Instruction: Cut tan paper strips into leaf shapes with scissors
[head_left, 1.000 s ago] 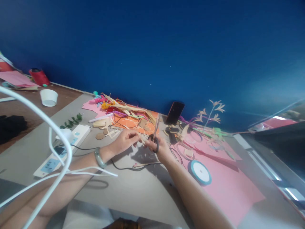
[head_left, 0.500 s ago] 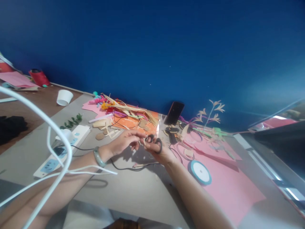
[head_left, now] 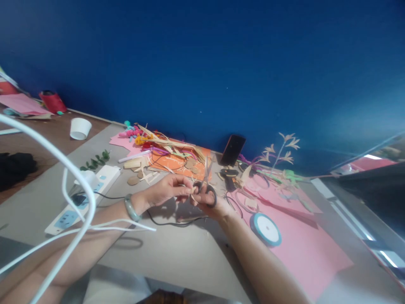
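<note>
My left hand point(head_left: 169, 190), a jade-coloured bangle at its wrist, pinches a small pale husk strip point(head_left: 193, 195). Fingertips of my right hand point(head_left: 210, 203) meet the same strip from the other side. Hooked on the right hand's fingers is a pair of scissors point(head_left: 206, 179) with dark handles, its blades pointing up and away from me, slightly apart. Just behind lies an orange sheet point(head_left: 177, 164) strewn with pale strips and scraps. Right of the scissors, a dark phone point(head_left: 232, 150) leans against the blue wall.
A power strip point(head_left: 84, 202) with cables lies at left, near a green leafy sprig point(head_left: 96, 161) and a white cup point(head_left: 80, 128). A white tube frame point(head_left: 68, 164) crosses the left foreground. On the right are pink sheets point(head_left: 313, 257), a ribbon roll point(head_left: 266, 229) and a husk flower stem point(head_left: 278, 152).
The scissors have turned in my right hand, so their blades now show clearly. Both hands stay close together, and the pale strip between the fingertips is more visible.
</note>
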A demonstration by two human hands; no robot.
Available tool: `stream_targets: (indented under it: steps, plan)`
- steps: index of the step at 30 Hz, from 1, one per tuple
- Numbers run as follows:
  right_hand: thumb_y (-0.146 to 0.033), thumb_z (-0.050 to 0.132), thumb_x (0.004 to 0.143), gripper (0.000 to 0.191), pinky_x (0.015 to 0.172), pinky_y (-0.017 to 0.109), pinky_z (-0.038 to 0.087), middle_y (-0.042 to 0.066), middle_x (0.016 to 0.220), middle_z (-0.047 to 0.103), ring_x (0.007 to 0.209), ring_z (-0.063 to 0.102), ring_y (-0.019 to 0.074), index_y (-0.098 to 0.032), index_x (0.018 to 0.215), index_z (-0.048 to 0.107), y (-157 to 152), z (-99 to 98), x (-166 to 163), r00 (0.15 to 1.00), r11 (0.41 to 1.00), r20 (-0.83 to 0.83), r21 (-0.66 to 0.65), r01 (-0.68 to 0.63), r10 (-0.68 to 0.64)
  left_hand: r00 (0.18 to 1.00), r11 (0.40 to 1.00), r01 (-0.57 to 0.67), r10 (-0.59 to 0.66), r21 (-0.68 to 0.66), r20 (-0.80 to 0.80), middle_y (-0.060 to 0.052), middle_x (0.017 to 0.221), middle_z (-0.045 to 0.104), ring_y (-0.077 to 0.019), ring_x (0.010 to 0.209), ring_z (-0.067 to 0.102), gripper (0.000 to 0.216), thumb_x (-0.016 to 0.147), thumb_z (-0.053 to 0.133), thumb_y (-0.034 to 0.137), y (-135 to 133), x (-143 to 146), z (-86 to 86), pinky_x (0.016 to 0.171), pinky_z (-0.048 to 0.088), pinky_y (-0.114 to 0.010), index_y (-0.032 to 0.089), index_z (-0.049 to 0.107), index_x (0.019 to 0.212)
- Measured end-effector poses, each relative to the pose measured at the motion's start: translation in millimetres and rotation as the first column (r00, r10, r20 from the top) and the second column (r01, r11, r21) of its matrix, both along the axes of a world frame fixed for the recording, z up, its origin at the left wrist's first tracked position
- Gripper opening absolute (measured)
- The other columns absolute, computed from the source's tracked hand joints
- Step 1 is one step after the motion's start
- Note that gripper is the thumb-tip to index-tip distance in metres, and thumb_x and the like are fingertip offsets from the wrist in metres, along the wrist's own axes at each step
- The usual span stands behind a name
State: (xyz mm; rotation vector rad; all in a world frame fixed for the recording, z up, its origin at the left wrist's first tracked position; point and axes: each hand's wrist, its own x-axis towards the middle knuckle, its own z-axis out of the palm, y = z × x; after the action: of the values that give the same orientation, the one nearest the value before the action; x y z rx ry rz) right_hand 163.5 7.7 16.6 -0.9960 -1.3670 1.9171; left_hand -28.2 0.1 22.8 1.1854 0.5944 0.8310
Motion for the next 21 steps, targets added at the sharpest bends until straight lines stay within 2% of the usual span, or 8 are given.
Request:
stream_targets:
  steps: [2,5,8,12,16,21]
  plan:
    - [-0.037,0.077,0.062,0.031,0.062,0.025,0.041,-0.001,0.063,0.055,0.060,0.051,0.0122,-0.019,0.070,0.053,0,1.0,0,0.999,0.999,-0.016,0.031,-0.033,0.034,1.000,1.000,-0.002,0.002,-0.003,0.007,-0.005,0.069,0.067,-0.0084,0.053,0.052,0.024,0.072,0.070,0.034,0,0,-0.5,0.048,0.036,-0.019,0.014,0.058,0.078]
    - [-0.044,0.071,0.069,0.031,0.054,0.023,0.036,-0.002,0.062,0.053,0.055,0.046,0.0111,-0.018,0.070,0.052,1,2.7,1,0.998,0.985,0.059,0.171,-0.036,0.026,0.999,0.999,-0.041,0.041,-0.012,0.031,-0.002,0.064,0.063,-0.0076,0.051,0.052,0.023,0.072,0.070,0.033,1,1,-2.3,0.047,0.037,-0.019,0.013,0.059,0.076]
    - [-0.053,0.065,0.074,0.038,0.051,0.024,0.032,-0.002,0.061,0.051,0.054,0.042,0.0110,-0.018,0.072,0.052,3,3.6,3,0.982,0.939,0.183,0.344,-0.016,-0.050,0.989,0.990,-0.143,0.143,-0.006,0.039,0.001,0.058,0.059,-0.0071,0.049,0.052,0.021,0.073,0.069,0.031,4,2,-5.1,0.047,0.038,-0.018,0.013,0.059,0.076]
    - [-0.060,0.066,0.069,0.045,0.056,0.024,0.034,-0.001,0.066,0.049,0.061,0.043,0.0124,-0.018,0.076,0.048,3,4.8,4,0.933,0.870,0.333,0.492,-0.045,-0.140,0.960,0.960,-0.278,0.276,0.034,0.045,0.001,0.061,0.060,-0.0066,0.049,0.053,0.021,0.074,0.068,0.031,9,1,-9.4,0.049,0.040,-0.019,0.013,0.058,0.078]
    - [-0.059,0.066,0.069,0.045,0.053,0.023,0.031,-0.003,0.064,0.044,0.059,0.038,0.0115,-0.020,0.070,0.043,0,8.2,2,0.879,0.838,0.453,0.530,-0.134,-0.146,0.932,0.931,-0.362,0.360,0.040,0.049,0.000,0.067,0.064,-0.0073,0.051,0.054,0.021,0.075,0.066,0.031,11,1,-12.4,0.050,0.044,-0.020,0.014,0.056,0.082]
    - [-0.057,0.068,0.067,0.044,0.051,0.023,0.029,-0.004,0.062,0.041,0.058,0.034,0.0112,-0.020,0.067,0.043,-1,9.0,0,0.848,0.842,0.517,0.505,-0.189,-0.120,0.914,0.911,-0.405,0.405,0.074,0.014,-0.001,0.072,0.065,-0.0076,0.051,0.056,0.018,0.076,0.064,0.029,12,0,-13.5,0.050,0.046,-0.021,0.014,0.056,0.082]
